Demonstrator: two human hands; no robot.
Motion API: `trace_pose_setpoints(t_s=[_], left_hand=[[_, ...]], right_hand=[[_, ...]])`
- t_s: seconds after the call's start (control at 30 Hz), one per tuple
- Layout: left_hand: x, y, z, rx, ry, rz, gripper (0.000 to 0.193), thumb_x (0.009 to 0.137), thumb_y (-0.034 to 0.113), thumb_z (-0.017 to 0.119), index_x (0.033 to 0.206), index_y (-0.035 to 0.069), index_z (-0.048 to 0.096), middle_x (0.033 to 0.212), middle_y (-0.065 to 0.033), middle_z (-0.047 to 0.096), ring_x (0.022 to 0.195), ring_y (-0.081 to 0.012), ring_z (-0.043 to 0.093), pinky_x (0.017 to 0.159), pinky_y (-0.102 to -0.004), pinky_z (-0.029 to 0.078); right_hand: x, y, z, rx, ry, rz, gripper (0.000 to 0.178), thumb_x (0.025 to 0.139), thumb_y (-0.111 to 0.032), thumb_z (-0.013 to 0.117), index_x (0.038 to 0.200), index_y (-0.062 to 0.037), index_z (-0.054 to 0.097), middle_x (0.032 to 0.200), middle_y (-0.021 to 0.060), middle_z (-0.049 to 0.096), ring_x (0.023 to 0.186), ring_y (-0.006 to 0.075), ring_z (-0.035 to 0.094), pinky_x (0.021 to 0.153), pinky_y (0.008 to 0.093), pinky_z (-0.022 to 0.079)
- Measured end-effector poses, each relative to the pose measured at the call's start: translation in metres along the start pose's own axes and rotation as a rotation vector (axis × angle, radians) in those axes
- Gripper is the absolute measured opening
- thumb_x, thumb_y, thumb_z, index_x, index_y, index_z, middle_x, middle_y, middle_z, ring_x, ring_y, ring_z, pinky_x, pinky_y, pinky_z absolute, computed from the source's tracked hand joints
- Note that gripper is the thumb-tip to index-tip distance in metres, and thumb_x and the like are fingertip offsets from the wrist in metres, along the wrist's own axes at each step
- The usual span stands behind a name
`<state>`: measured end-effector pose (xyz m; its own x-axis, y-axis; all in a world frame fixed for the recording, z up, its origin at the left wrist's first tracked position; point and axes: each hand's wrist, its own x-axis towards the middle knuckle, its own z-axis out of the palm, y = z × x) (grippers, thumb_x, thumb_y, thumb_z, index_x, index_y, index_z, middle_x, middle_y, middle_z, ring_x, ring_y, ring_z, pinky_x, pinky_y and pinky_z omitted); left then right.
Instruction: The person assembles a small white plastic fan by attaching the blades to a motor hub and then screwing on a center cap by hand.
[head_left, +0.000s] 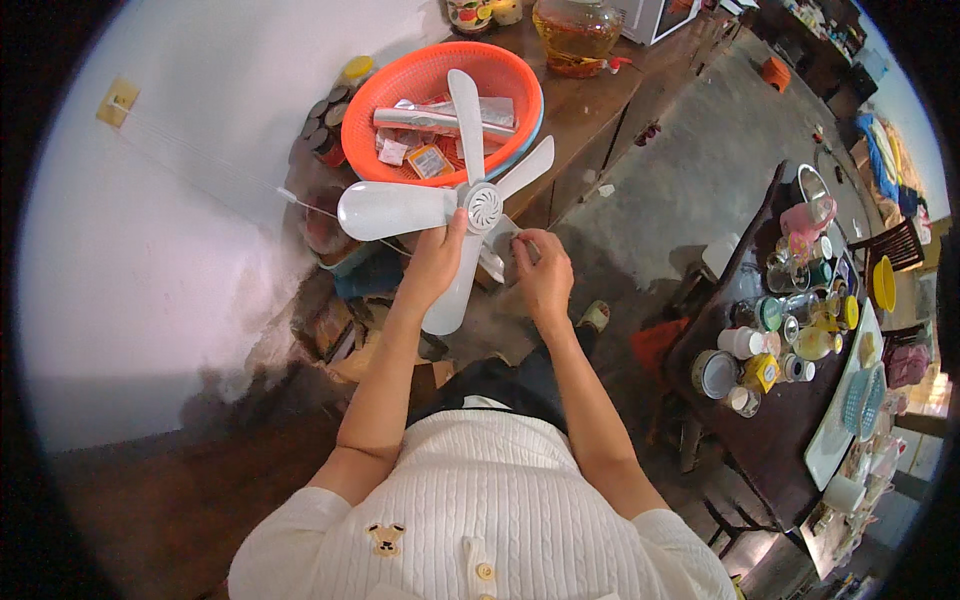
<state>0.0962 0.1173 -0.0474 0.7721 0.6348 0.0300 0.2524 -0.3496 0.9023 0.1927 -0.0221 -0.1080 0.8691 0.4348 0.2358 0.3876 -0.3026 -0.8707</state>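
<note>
A small white ceiling fan [484, 208] with several blades is held up in front of me, its slotted round hub facing up. My left hand [432, 262] is closed around it beside the hub, thumb on top, between the left blade and the one pointing down toward me. My right hand [546, 278] is closed in a pinch at the lower right blade, which is partly hidden by the fingers. Just below the hub hangs a narrow white piece [492, 264] that I cannot identify. A thin white cord runs from the wall toward the fan.
Behind the fan, an orange basket [360, 125] with packets and a foil roll stands on a wooden cabinet [590, 115]. A big jar of amber liquid [577, 38] is beside it. A wall socket [117, 102] is at left. At right, a dark table [735, 450] bears several jars.
</note>
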Motion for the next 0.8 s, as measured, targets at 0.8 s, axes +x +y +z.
trace_pose_setpoints(t_s=[0.8], left_hand=[[-0.077,-0.009,-0.089,-0.102,-0.141,-0.289,0.046,0.109,0.039,0.045,0.125,-0.001,0.061,0.108,-0.0054,0.070,0.095,-0.0145,0.064,0.086,-0.0306,0.051]], right_hand=[[0.001,0.068,-0.040,0.046,-0.123,0.255,0.019,0.092,-0.017,0.070,0.103,-0.0013,0.070,0.105,0.0146,0.069,0.099,0.0306,0.066,0.090,0.0383,0.050]])
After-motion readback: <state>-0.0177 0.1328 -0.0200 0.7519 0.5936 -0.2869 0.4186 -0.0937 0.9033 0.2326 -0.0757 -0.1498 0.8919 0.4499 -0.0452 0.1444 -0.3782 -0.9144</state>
